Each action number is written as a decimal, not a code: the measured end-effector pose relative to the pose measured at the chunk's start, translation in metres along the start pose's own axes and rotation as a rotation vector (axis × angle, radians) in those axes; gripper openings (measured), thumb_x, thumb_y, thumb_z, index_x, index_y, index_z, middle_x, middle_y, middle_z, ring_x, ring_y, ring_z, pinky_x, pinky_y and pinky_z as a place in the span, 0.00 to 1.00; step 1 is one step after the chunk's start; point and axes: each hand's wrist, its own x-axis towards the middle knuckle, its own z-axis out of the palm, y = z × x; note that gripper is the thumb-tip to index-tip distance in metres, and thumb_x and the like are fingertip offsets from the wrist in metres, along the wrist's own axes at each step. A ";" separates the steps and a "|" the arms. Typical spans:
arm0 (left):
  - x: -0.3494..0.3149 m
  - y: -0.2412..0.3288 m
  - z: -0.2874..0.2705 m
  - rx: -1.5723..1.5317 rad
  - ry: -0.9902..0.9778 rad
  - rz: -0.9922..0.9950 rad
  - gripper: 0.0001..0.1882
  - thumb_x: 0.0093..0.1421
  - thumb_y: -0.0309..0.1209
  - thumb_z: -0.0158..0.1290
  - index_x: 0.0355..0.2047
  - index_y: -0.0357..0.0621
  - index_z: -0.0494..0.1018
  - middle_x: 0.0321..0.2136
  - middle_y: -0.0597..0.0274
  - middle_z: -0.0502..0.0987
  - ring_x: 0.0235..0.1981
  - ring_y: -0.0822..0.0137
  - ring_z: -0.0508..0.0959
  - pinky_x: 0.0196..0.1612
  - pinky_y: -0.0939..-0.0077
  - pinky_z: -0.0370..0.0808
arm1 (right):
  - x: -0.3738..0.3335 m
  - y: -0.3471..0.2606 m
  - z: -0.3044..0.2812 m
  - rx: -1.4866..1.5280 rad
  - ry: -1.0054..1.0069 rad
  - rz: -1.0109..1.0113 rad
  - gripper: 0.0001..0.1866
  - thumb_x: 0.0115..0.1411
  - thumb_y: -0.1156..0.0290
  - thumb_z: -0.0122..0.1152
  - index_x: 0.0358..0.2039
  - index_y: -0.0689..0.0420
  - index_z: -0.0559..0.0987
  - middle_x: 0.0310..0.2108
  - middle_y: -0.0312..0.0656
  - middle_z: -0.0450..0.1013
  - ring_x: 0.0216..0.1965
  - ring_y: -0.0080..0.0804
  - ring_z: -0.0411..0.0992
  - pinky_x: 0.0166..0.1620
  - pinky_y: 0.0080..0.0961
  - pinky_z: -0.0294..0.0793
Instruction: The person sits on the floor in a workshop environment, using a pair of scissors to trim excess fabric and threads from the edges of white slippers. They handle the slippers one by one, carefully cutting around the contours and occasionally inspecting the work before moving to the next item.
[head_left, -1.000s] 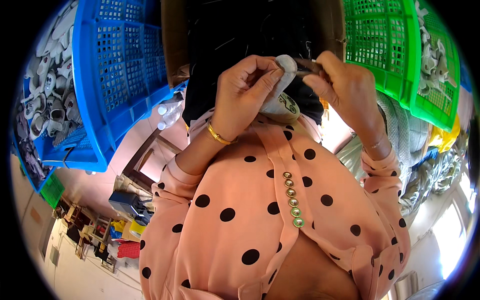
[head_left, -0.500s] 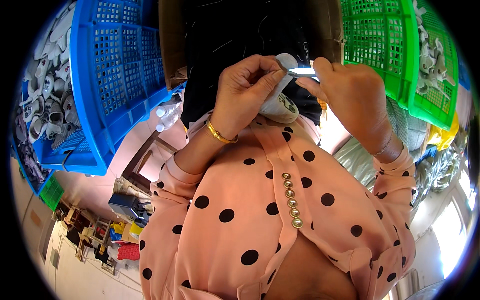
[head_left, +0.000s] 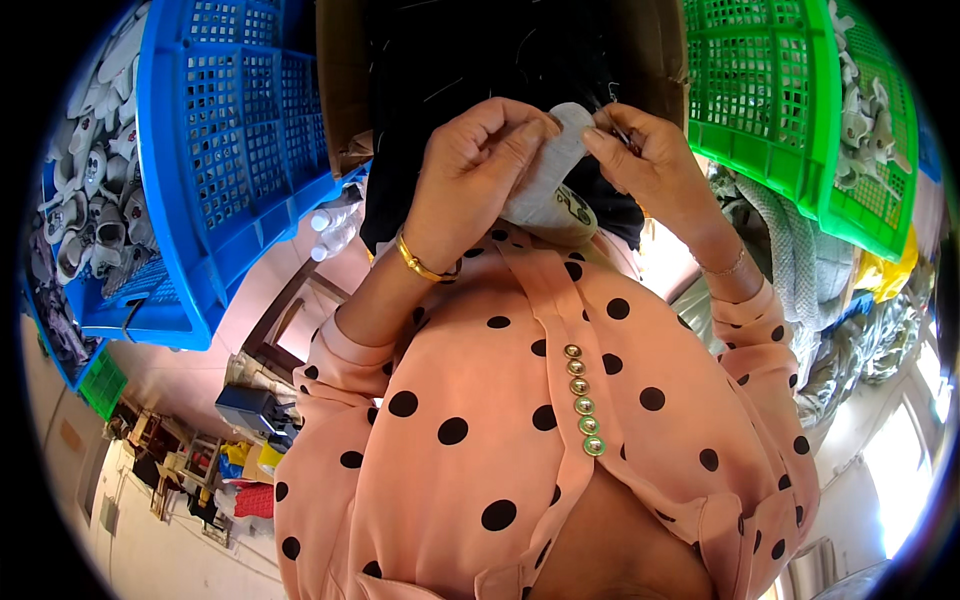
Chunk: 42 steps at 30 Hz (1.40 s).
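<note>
A small light grey cloth shoe (head_left: pixel 548 185) with a dark embroidered motif on its rounded toe is held over my lap. My left hand (head_left: pixel 475 165) pinches its upper edge between thumb and fingers. My right hand (head_left: pixel 655 165) is closed on a small dark metal tool (head_left: pixel 627 138), mostly hidden in the fingers, so its exact kind does not show. The right thumb and fingertips are right beside the shoe's far end. Black cloth (head_left: pixel 450 90) with loose pale threads covers my lap behind the shoe.
A blue plastic basket (head_left: pixel 250 150) full of grey shoes (head_left: pixel 105 205) stands on the left. To the right is a green basket (head_left: pixel 760 90) with more grey pieces. Cardboard (head_left: pixel 345 90) borders the lap. Clear bottles (head_left: pixel 335 230) lie near the blue basket.
My right hand has moved left and inward, up to the shoe's edge. The tool's bright blade, seen before across the gap between my hands, is now mostly covered. My left hand shifted slightly left.
</note>
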 end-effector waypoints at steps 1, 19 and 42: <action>0.000 0.002 -0.003 0.127 0.019 0.082 0.08 0.62 0.26 0.54 0.40 0.37 0.76 0.38 0.62 0.78 0.38 0.75 0.75 0.40 0.83 0.71 | 0.001 0.000 0.001 0.117 -0.024 -0.002 0.17 0.64 0.59 0.59 0.32 0.63 0.74 0.17 0.30 0.61 0.20 0.15 0.56 0.23 0.16 0.57; 0.015 0.002 -0.008 0.973 -0.014 0.857 0.07 0.49 0.28 0.63 0.29 0.48 0.77 0.30 0.68 0.74 0.38 0.63 0.73 0.39 0.72 0.71 | 0.005 0.001 0.012 0.436 -0.181 -0.090 0.10 0.69 0.68 0.51 0.32 0.61 0.72 0.17 0.26 0.56 0.19 0.11 0.52 0.21 0.12 0.52; 0.009 0.016 -0.012 0.070 -0.028 -0.261 0.11 0.56 0.31 0.62 0.34 0.35 0.79 0.25 0.63 0.80 0.23 0.78 0.76 0.28 0.87 0.73 | -0.016 -0.026 -0.012 -1.135 0.241 -0.522 0.25 0.58 0.42 0.55 0.21 0.52 0.67 0.12 0.36 0.66 0.15 0.33 0.69 0.17 0.27 0.64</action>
